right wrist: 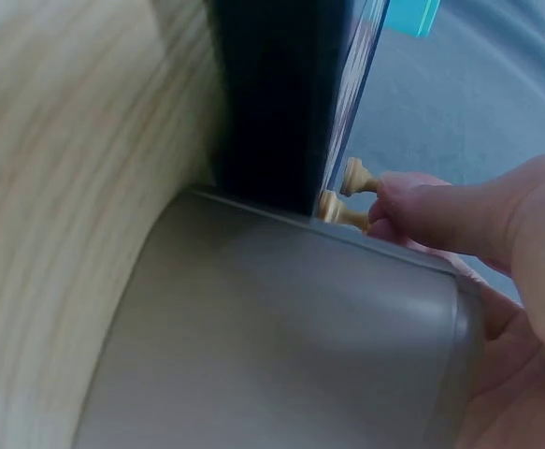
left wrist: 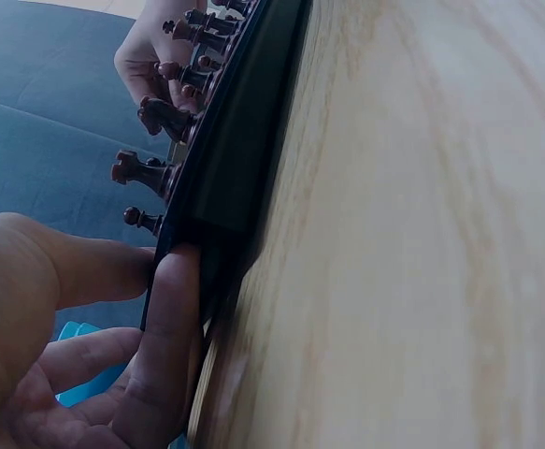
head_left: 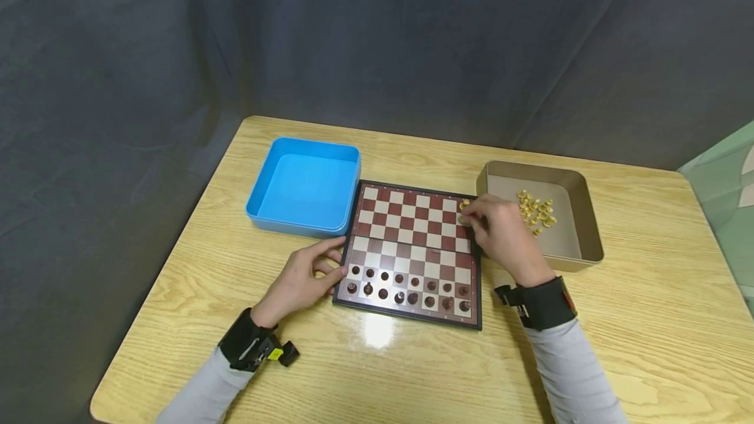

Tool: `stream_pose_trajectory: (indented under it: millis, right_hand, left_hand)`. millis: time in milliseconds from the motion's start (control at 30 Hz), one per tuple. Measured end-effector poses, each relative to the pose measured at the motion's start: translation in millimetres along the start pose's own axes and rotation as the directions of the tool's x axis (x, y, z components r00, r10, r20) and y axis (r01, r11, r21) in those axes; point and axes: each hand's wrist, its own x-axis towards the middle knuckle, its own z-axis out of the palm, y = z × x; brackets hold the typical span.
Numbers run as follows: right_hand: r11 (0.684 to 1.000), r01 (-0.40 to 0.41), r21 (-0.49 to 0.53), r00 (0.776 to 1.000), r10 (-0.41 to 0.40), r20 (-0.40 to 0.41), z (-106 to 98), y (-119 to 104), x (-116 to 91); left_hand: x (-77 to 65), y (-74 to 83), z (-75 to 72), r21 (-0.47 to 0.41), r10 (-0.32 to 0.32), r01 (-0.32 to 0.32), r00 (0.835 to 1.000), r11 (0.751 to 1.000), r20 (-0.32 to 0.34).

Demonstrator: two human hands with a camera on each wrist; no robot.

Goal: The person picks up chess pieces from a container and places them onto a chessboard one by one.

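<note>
A chessboard [head_left: 391,250] lies on the table with dark chess pieces [head_left: 400,297] standing in two rows along its near side. At its left edge, my left hand [head_left: 303,277] grips the board between thumb and fingers; in the left wrist view a fingertip [left wrist: 174,290] presses the board's side. My right hand [head_left: 501,228] is over the far right corner and pinches a pale yellow pawn [right wrist: 356,176] between thumb and fingers, its base close to the board. Another pale yellow piece [head_left: 465,204] stands in that corner, partly behind the fingers in the right wrist view.
A brown-grey box [head_left: 589,228] at the board's right holds several pale yellow pieces [head_left: 533,208]. To the far left, a blue tray [head_left: 306,192] stands against the board's corner. Dark cloth [head_left: 377,51] hangs behind the wooden table [head_left: 412,378].
</note>
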Motion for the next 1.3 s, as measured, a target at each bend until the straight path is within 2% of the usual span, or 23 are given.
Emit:
stream_pose_trajectory:
  millis: [733,1300]
  right_hand:
    - [1.000,0.015,-0.028,0.999,-0.016,-0.037,3.1,-1.6,-0.8]
    - [0.994,0.041,-0.102,0.998,-0.044,-0.033,4.5,-5.4,-0.6]
  left_hand:
    - [-0.7,1.4,0.1,0.012,0.006,-0.006,1.000,1.000,-0.001]
    - [-0.6,1.9,0.1,0.024,0.000,0.000,1.000,1.000,-0.002]
